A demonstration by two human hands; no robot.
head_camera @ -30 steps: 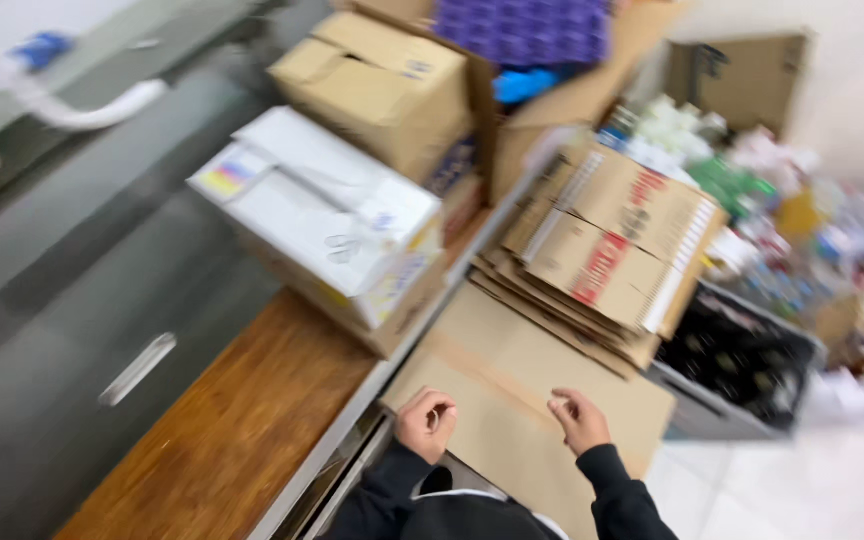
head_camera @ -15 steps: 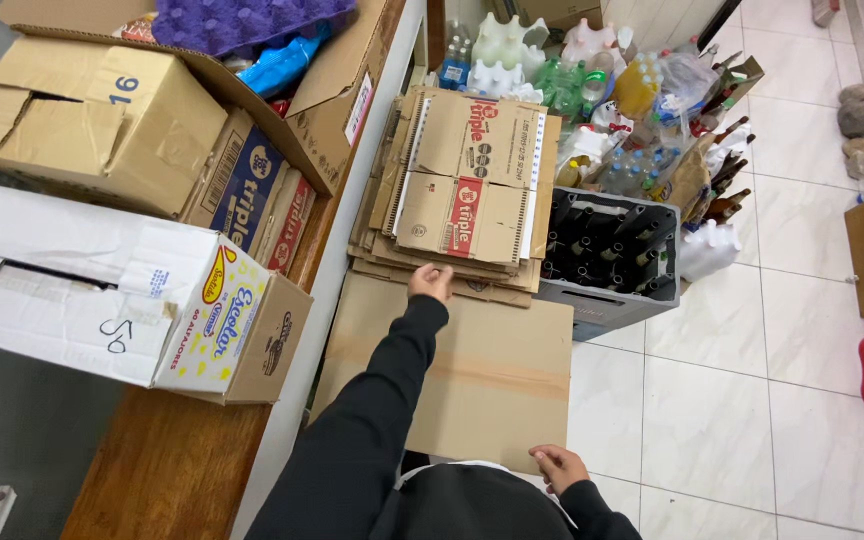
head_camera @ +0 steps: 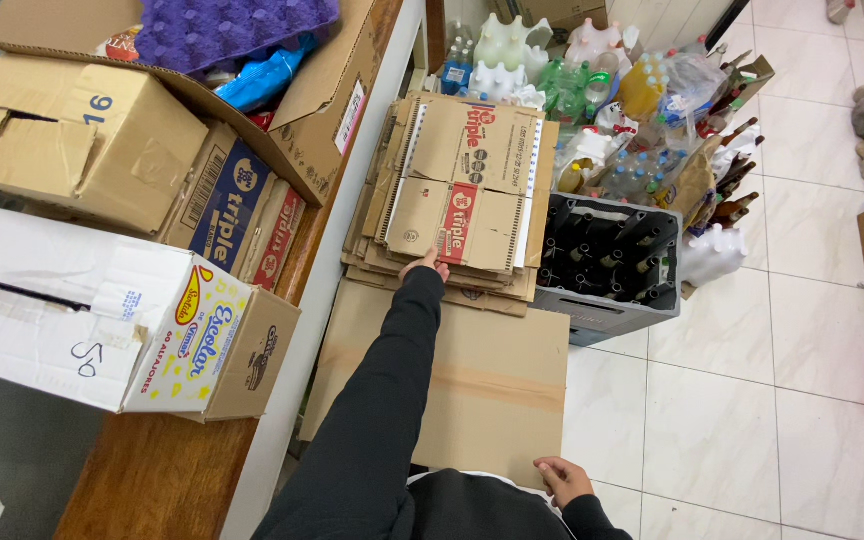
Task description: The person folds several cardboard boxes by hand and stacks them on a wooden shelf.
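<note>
While the left hand (head_camera: 426,266) stretches far out in its dark sleeve, fingertips land on the near edge of the stack of flattened boxes (head_camera: 457,190); whether it grips or only presses, I can't tell from here. The right hand (head_camera: 562,481) sits close to the body, fingers curled onto the near corner of the big flat cardboard sheet (head_camera: 472,385), which lies between the two hands, touching the stack's front edge. By the look of it, the sheet is laid down and flat, but not yet up on the stack.

Now the containers in this one head view. Right of the outstretched hand, a grey crate (head_camera: 607,270) holds dark bottles upright. Beyond it, a heap of plastic bottles (head_camera: 592,70). Left of the arm, on the wooden counter (head_camera: 152,480), a white box (head_camera: 102,325) looks shut, a brown box (head_camera: 72,145) sits closed, and an open box (head_camera: 327,110) holds a purple egg tray (head_camera: 232,30) and something blue.
</note>
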